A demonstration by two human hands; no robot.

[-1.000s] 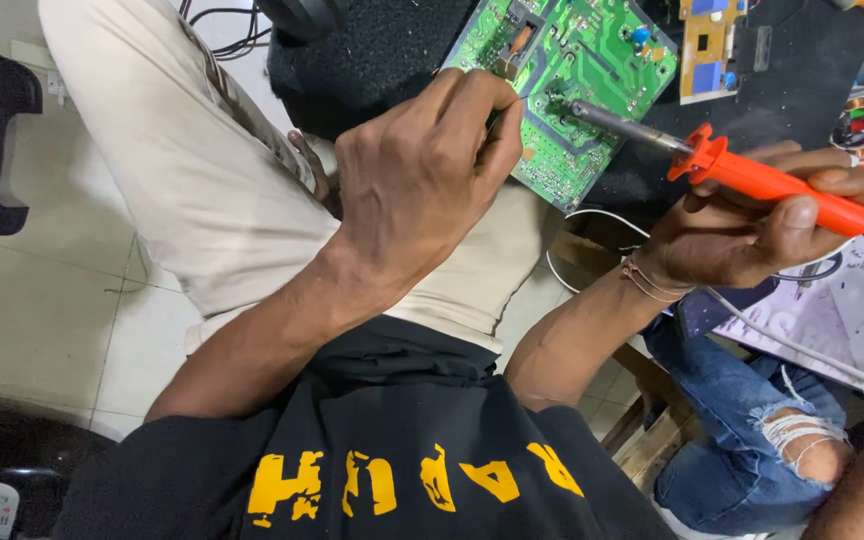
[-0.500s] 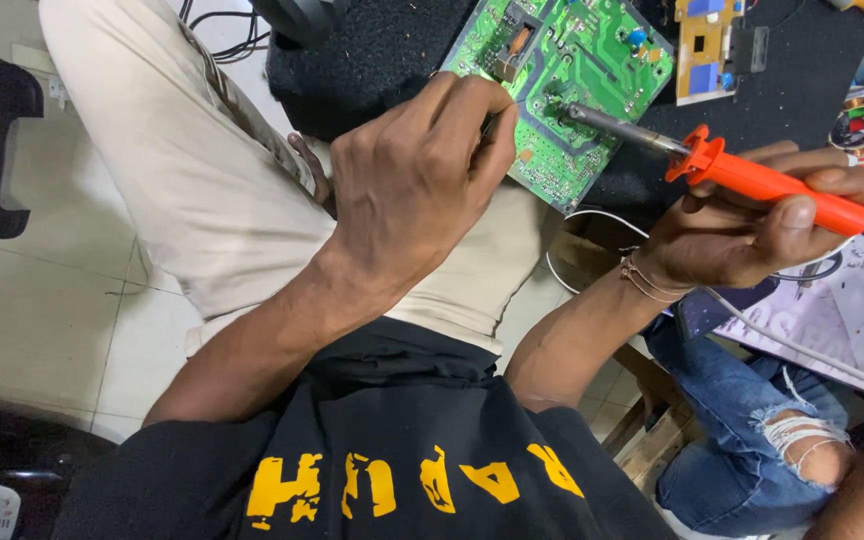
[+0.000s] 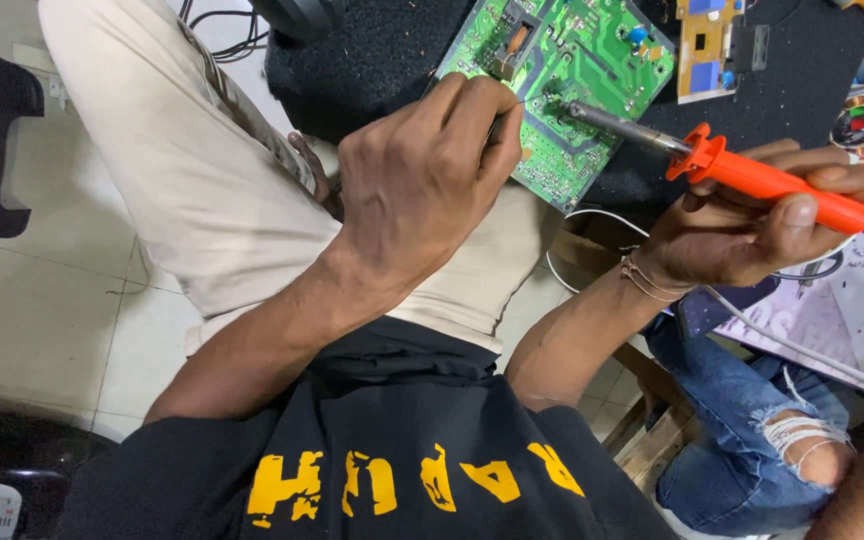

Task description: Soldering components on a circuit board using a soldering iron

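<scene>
1. Now, seen from the head camera, the right hand (image 3: 752, 215) is closed around the orange handle of a soldering iron (image 3: 767, 183), fingers wrapped under it and the thumb on top. Its metal barrel slants up and left, and the tip rests on the green circuit board (image 3: 592, 60), near the board's middle.

2. The left hand (image 3: 422, 175) is curled nearly shut, fingertips pinched together at the board's near edge. A very thin strand shows between the fingertips and the iron's tip; whether it is solder wire I cannot tell for sure.

3. The board lies tilted on a black mat (image 3: 382, 60), above the knee of the beige trousers (image 3: 182, 170). A smaller yellow circuit board (image 3: 707, 45) lies just beside it on the right.

4. Against the pictures from a second and half a second ago, very little has changed: both hands keep the same grip, and the iron's tip sits at the same spot on the board. Judging by that, the work is a steady hold on one joint rather than a move between points.

5. A second person's leg in torn blue jeans (image 3: 752, 430) shows at lower right, well apart from the board.
</scene>
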